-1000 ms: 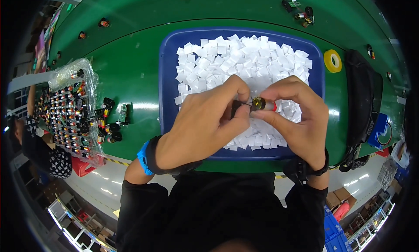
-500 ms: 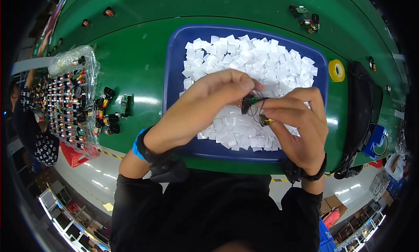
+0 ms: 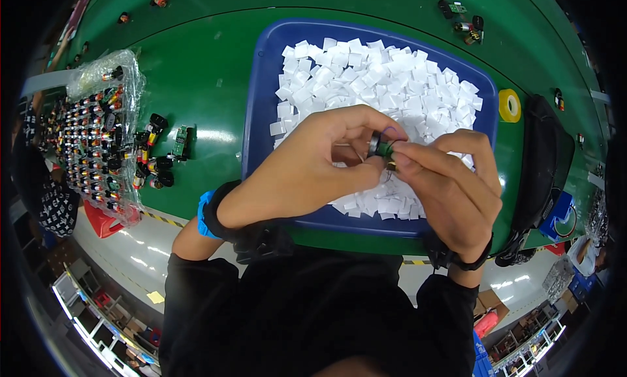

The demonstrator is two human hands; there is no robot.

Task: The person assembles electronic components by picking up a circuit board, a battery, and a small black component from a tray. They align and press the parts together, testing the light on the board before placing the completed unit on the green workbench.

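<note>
Over the blue tray (image 3: 253,116) my two hands meet around a small electronic assembly (image 3: 384,146). It shows a dark round part, a green circuit board and thin wires; fingers cover much of it. My left hand (image 3: 320,161) grips its dark end between thumb and fingers. From the other side, the pinched thumb and forefinger of my right hand (image 3: 454,181) hold the board end. A small brass-coloured piece peeks out below the fingertips, largely hidden. Beneath the hands, a heap of white square pieces (image 3: 366,70) fills much of the tray.
At left, bubble wrap (image 3: 98,83) lies with rows of small cylindrical components (image 3: 91,145). Loose assemblies (image 3: 150,158) and a circuit board (image 3: 181,142) sit beside it. Yellow tape (image 3: 509,106) and a black bag (image 3: 545,148) are at right. A person (image 3: 55,201) is at far left.
My left hand has turned, its thumb now lower and its fingers around the dark round part. My right fingers have moved up against the board; the brass-coloured piece is now mostly covered.
</note>
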